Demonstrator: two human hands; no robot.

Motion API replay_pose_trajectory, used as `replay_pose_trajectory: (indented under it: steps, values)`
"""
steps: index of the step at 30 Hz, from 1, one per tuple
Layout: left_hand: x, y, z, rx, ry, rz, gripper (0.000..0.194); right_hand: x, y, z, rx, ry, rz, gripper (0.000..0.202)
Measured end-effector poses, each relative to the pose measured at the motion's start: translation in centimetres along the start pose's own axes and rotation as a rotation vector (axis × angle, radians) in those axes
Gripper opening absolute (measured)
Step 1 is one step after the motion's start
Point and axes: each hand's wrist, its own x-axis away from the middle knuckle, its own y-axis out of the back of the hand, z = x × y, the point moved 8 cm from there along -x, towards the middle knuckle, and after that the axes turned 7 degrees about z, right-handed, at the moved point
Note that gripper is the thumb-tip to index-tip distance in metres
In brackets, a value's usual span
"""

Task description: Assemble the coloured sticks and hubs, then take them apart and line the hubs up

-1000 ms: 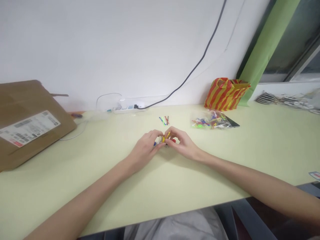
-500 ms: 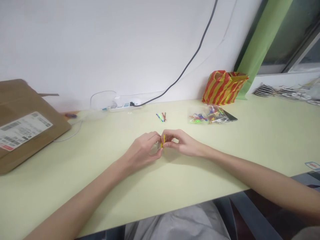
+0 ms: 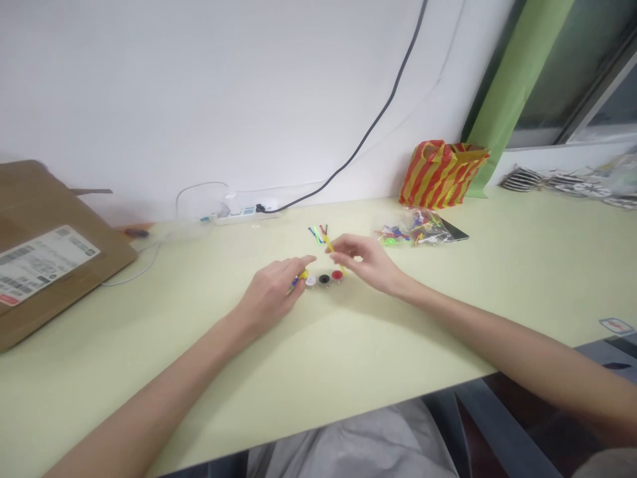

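Note:
My right hand (image 3: 365, 262) pinches a thin yellow plastic stick (image 3: 329, 244) between thumb and fingertips, tilted above the table. Below its fingertips stand small round pieces in a row: a red one (image 3: 337, 275), a black one (image 3: 324, 279) and a white one (image 3: 310, 281). At the row's left end are a small yellow piece (image 3: 304, 273) and a blue piece (image 3: 295, 281), partly covered by my left hand (image 3: 271, 289). That hand's index finger stretches out, apart from the thumb; whether it touches these pieces is unclear. Several thin coloured sticks (image 3: 317, 234) lie just behind.
A clear bag of coloured plastic parts (image 3: 415, 229) lies at the back right, before a red-and-yellow striped bag (image 3: 442, 174). On the left stands a cardboard box (image 3: 50, 245). A power strip (image 3: 246, 211) with a black cable (image 3: 371, 129) sits along the wall.
My hands, which were together around small yellow pieces, have parted. The right hand has moved up and right with the yellow stick; the left has drawn left, uncovering the round pieces.

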Motion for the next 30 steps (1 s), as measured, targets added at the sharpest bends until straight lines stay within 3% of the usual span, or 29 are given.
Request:
replay_pose_trajectory:
  steps: [3, 6, 13, 18, 23, 27, 30]
  values:
    - [0.1, 0.2, 0.2, 0.006, 0.031, -0.022, 0.033, -0.2, 3.4, -4.4, -0.035, -0.14, -0.195, 0.03]
    - [0.2, 0.3, 0.0, 0.029, 0.015, -0.058, 0.029, -0.5, 5.2, -8.5, -0.075, -0.279, -0.285, 0.028]
    - [0.3, 1.1, -1.2, 0.04, -0.088, -0.147, 0.028, -6.7, 4.5, -13.6, 0.13, -0.481, -0.212, 0.016]
    - [0.4, 1.5, -1.2, 0.019, -0.091, -0.167, 0.028, -11.4, 3.8, -14.0, 0.285, -0.506, -0.172, 0.014]
    - [0.5, 1.6, -1.0, -0.012, -0.087, -0.192, 0.027, -13.6, 3.6, -13.3, 0.491, -0.493, -0.127, 0.006]
    - [0.5, 1.6, -0.8, 0.003, -0.07, -0.217, 0.018, -13.4, 3.9, -11.9, 0.532, -0.482, -0.053, 0.009]
    - [0.6, 1.6, -0.5, 0.018, -0.042, -0.238, 0.023, -11.0, 2.7, -9.2, 0.342, -0.388, 0.055, 0.015]
